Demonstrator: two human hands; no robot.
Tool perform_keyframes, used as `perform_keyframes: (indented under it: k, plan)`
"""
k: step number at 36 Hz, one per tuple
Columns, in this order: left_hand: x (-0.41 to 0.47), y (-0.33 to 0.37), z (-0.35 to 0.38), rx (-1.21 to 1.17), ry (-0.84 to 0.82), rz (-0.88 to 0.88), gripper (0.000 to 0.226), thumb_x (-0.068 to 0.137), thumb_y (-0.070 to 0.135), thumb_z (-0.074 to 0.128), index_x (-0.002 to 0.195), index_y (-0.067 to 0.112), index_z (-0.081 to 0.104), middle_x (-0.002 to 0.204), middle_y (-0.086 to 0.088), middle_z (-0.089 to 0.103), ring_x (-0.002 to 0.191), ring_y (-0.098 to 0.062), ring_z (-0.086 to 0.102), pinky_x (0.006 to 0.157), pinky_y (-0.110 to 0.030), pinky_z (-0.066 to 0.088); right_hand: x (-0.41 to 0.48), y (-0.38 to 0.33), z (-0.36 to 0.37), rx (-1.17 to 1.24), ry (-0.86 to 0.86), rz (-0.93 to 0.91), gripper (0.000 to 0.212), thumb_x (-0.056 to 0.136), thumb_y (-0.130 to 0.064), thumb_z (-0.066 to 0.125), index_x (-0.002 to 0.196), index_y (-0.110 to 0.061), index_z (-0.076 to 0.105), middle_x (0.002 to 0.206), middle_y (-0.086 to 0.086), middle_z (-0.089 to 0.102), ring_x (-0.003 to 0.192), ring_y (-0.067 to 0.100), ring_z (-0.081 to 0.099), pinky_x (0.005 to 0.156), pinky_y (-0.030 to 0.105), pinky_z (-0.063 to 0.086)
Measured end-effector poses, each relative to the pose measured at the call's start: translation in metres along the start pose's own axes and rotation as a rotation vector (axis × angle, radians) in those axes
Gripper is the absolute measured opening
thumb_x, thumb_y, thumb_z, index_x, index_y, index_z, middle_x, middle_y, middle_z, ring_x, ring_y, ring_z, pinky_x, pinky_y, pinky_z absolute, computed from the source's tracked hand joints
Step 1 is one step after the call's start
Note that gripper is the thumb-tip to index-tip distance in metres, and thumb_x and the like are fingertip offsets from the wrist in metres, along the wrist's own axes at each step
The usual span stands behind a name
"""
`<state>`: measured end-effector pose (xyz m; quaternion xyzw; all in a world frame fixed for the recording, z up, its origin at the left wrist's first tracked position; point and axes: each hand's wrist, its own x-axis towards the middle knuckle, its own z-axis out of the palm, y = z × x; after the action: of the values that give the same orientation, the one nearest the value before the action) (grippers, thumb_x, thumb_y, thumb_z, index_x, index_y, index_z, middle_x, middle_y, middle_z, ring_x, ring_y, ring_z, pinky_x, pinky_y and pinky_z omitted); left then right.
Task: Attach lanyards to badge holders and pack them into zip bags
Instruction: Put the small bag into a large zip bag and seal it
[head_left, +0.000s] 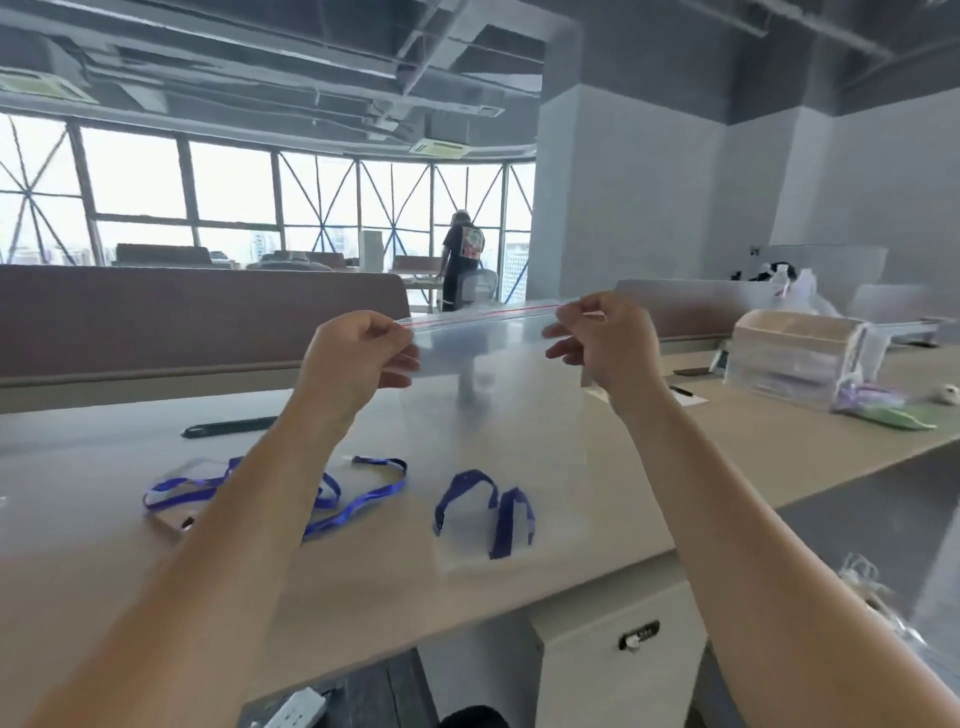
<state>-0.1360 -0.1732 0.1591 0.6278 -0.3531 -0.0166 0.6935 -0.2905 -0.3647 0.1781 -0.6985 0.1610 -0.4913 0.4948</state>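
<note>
I hold a clear zip bag (493, 395) with a red seal line up in front of me, above the table. My left hand (353, 358) pinches its top left corner. My right hand (608, 338) pinches the top right end of the seal. On the table below lies a blue lanyard (358, 499) spread in loose loops, partly hidden by my left forearm, with a clear badge holder (195, 470) beside it. To its right lies another blue lanyard (488, 509), folded up on a clear flat piece.
A black pen (228, 426) lies on the beige table (727, 452) at the left. A clear box of supplies (795, 358) and bags stand at the right. A partition (182, 322) runs along the far edge. A person stands far off by the windows. A drawer cabinet (623, 649) sits under the table.
</note>
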Motion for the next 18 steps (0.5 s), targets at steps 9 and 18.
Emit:
perform_keyframes:
  k: [9, 18]
  plan:
    - [0.037, -0.050, 0.063, 0.046, -0.008, -0.077, 0.011, 0.094, 0.006, 0.061, 0.092, -0.004, 0.067, 0.074, -0.015, 0.070, 0.060, -0.021, 0.068, 0.064, -0.034, 0.060, 0.046, 0.061, -0.027, -0.125, 0.004, 0.098, 0.009, 0.095, -0.011, 0.061, 0.087, -0.008, 0.059, 0.071, 0.006, 0.073, 0.048, 0.016, 0.066, 0.046, 0.020, 0.048]
    - [0.081, -0.132, 0.094, 0.182, 0.130, -0.201, 0.015, 0.096, 0.011, 0.057, 0.095, 0.000, 0.066, 0.085, -0.016, 0.073, 0.072, -0.028, 0.073, 0.072, -0.033, 0.061, 0.094, 0.166, 0.010, -0.042, -0.034, 0.288, 0.013, 0.096, -0.003, 0.057, 0.084, -0.006, 0.054, 0.069, 0.013, 0.066, 0.043, 0.013, 0.064, 0.046, 0.022, 0.053]
